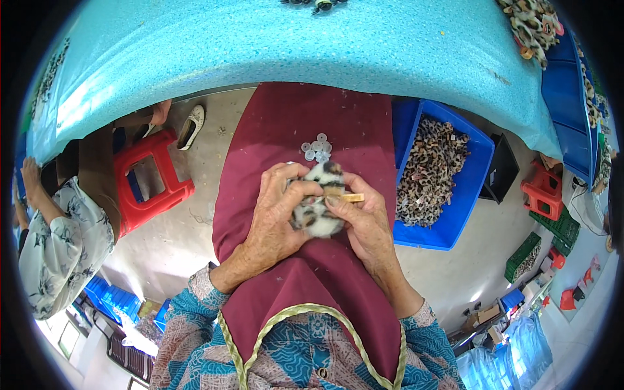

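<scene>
We note the left hand (276, 214) curled around a small plush piece (316, 208), white with black and tan patches, fingers wrapped over its left side and top. The right hand (364, 221) closes on the piece from the right, and its thumb and forefinger pinch a short tan wooden stick (351, 197) against the plush. The piece sits between both hands, above the lap, over a maroon apron (292, 136) that covers the knees.

On the apron, just beyond the fingertips, we see a small cluster of pale round discs (316, 148), lying loose and touching one another.

Containers: to the right of the lap, a blue plastic bin (448, 221) stands on the floor; it holds a heap of leopard-spotted fabric pieces (432, 172), piled toward its left wall, the right part of the bin floor bare. A further blue tray (562, 97) lies at the right end of the turquoise table (292, 45), with more spotted pieces (533, 23) spilling at its top edge.

A red stool (153, 182) stands on the floor to the left. Another person in a floral sleeve (62, 253) sits at the far left. Stacked blue crates (114, 302) show at lower left; their contents cannot be told.
</scene>
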A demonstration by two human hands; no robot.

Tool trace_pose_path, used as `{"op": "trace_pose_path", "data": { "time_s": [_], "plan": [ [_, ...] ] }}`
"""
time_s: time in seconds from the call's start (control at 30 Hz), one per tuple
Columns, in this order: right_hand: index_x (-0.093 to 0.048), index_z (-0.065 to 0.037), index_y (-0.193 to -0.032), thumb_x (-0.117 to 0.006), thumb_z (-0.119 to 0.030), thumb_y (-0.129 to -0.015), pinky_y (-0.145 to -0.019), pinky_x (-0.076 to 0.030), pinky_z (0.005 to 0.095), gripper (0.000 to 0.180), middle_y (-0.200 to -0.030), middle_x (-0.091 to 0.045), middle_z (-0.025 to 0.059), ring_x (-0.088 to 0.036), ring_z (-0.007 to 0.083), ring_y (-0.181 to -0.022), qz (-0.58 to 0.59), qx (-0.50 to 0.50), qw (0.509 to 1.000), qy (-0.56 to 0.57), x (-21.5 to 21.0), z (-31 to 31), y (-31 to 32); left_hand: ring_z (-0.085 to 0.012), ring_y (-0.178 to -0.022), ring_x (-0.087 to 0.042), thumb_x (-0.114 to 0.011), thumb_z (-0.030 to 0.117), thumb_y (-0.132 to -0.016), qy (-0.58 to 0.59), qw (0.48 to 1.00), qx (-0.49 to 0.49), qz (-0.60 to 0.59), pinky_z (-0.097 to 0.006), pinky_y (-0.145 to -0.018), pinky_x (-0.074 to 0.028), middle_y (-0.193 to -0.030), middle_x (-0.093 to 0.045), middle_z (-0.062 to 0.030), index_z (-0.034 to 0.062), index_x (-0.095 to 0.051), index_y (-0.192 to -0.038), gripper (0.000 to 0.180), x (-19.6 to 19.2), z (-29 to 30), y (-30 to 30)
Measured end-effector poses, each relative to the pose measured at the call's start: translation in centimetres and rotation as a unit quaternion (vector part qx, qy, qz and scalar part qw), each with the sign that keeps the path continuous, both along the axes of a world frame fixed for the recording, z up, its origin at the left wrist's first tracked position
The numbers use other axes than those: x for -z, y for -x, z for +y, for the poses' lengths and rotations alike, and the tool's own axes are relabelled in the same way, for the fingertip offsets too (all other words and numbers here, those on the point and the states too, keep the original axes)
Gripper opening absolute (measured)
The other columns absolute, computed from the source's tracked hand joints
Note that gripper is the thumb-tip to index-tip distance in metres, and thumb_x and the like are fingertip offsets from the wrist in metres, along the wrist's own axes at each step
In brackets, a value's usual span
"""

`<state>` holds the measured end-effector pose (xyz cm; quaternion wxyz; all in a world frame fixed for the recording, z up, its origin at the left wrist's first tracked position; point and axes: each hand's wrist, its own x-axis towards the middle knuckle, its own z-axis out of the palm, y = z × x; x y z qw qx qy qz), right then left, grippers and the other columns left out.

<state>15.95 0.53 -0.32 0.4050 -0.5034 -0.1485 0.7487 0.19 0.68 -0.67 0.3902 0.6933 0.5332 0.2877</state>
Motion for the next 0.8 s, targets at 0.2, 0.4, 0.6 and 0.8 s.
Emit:
{"op": "trace_pose_path", "data": {
  "time_s": [0.2, 0.4, 0.6, 0.8],
  "plan": [
    [-0.054, 0.002, -0.109, -0.063, -0.013, -0.084, -0.066, -0.049, 0.0207, 0.031, -0.093, -0.062, 0.0111, -0.06, 0.0125, -0.078, -0.112, -0.102, 0.985, -0.083, 0.0, 1.1, -3.1, -0.0105, -0.084, -0.057, -0.067, 0.008, -0.077, 0.339, 0.885, -0.08, -0.308, -0.026, -0.073, -0.048, -0.098, -0.057, -0.0041, 0.0017, -0.061, -0.098, 0.023, 1.2, -0.4, 1.0],
    [-0.059, 0.0, -0.099, -0.066, -0.015, -0.08, -0.067, -0.046, 0.0255, 0.025, -0.085, -0.059, 0.0025, -0.055, 0.0076, -0.073, -0.189, -0.172, 0.936, -0.242, 1.3, 2.1, -1.5, -0.0171, -0.083, -0.063, -0.062, 0.02, -0.084, 0.522, 0.695, -0.179, -0.461, -0.031, -0.076, -0.052, -0.094, -0.065, -0.008, -0.0001, -0.059, -0.103, 0.028, 0.2, 0.9, 0.9],
    [-0.058, -0.001, -0.083, -0.062, -0.019, -0.084, -0.059, -0.04, 0.0219, 0.019, -0.068, -0.056, -0.0016, -0.048, 0.0046, -0.065, -0.171, -0.213, 0.949, -0.157, 0.7, 1.9, -0.6, -0.0213, -0.087, -0.064, -0.061, 0.018, -0.084, 0.591, 0.534, -0.166, -0.582, -0.035, -0.08, -0.052, -0.097, -0.064, -0.0115, -0.0016, -0.056, -0.107, 0.031, 1.0, 0.3, 1.4],
    [-0.058, 0.0, -0.082, -0.059, -0.018, -0.085, -0.055, -0.037, 0.02, 0.018, -0.065, -0.054, -0.0022, -0.046, 0.0031, -0.061, -0.165, -0.184, 0.961, -0.127, -0.3, 0.8, -0.6, -0.024, -0.093, -0.062, -0.059, 0.021, -0.085, 0.588, 0.516, -0.183, -0.596, -0.039, -0.086, -0.05, -0.103, -0.062, -0.013, -0.0018, -0.054, -0.11, 0.034, 0.9, -1.8, 2.0]
  ]
}}
